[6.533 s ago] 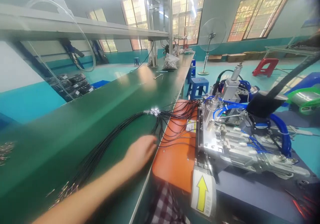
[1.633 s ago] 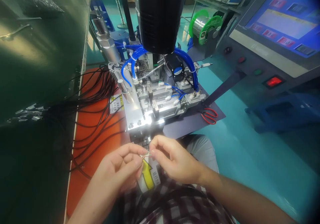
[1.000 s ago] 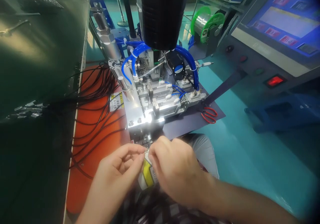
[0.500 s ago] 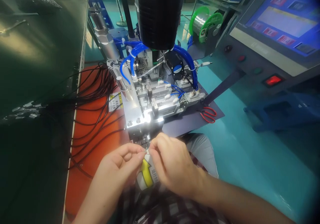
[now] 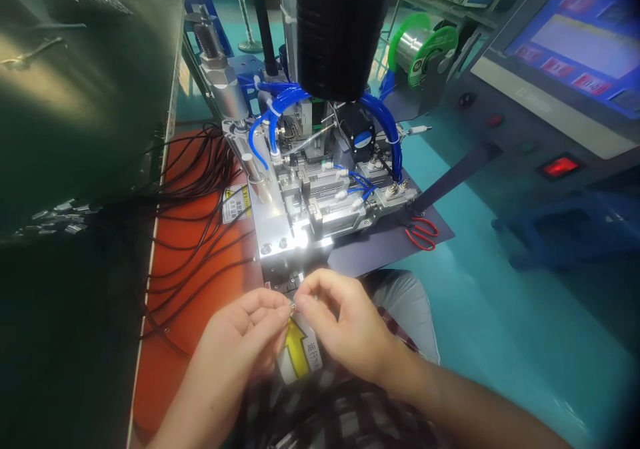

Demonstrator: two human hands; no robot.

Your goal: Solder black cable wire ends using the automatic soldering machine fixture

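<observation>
My left hand (image 5: pixel 240 339) and my right hand (image 5: pixel 347 325) meet at the front of a metal machine (image 5: pixel 280 219). Between their fingertips is a tiny shiny metal piece (image 5: pixel 293 307), too small to name. My left thumb and forefinger pinch it. The right thumb and forefinger are closed at its right side; whether they grip the same piece is unclear. Just below the fingers lies a white label with a yellow arrow (image 5: pixel 299 349). The machine's front block (image 5: pixel 287 269) is right behind the fingertips, partly hidden by them.
Black cables (image 5: pixel 200 229) spread over an orange surface (image 5: pixel 175 295) at left, with small metal pieces (image 5: pixel 65 215) on the dark green surface. Red-handled pliers (image 5: pixel 421 233) lie right of the machine. A black cylinder (image 5: pixel 343 35) hangs above. A wire spool (image 5: pixel 423 49) and control panel (image 5: pixel 560 89) stand at right.
The view has shifted slightly, so the machine appears farther right. My right thumb and fingers have changed position around the tiny piece; my left hand keeps its pinch.
</observation>
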